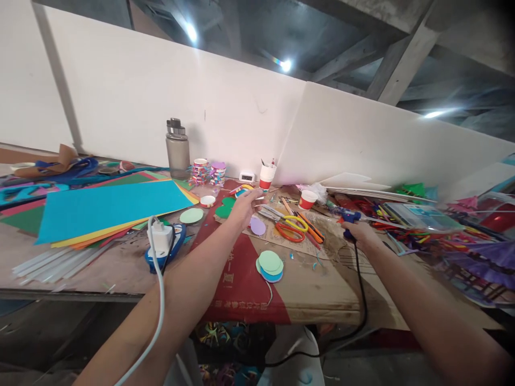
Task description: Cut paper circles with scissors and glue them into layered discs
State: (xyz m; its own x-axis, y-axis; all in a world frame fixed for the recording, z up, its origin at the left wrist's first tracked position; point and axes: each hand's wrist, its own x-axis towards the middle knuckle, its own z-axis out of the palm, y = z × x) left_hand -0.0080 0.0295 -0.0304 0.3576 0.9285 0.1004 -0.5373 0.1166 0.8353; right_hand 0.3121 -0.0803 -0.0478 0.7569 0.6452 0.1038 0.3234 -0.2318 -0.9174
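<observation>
My left hand [244, 208] reaches forward over the cardboard sheet [306, 284], fingers around a small round multicoloured paper piece [243, 190]. A green paper shape [225, 208] lies just left of it and a lilac paper oval [257, 225] just below. My right hand [359, 231] grips a blue glue gun [348, 217] whose black cord [362, 289] runs down off the table edge. Scissors with yellow handles [295, 222] and orange handles [289, 232] lie between the hands.
A stack of green and blue paper discs [270, 265] sits near me. Large coloured paper sheets [108, 209] lie at left beside a power strip with a white charger [161, 241]. A grey bottle [177, 150], tape rolls [207, 171], paper cups [267, 176] and a white partition [241, 118] stand behind.
</observation>
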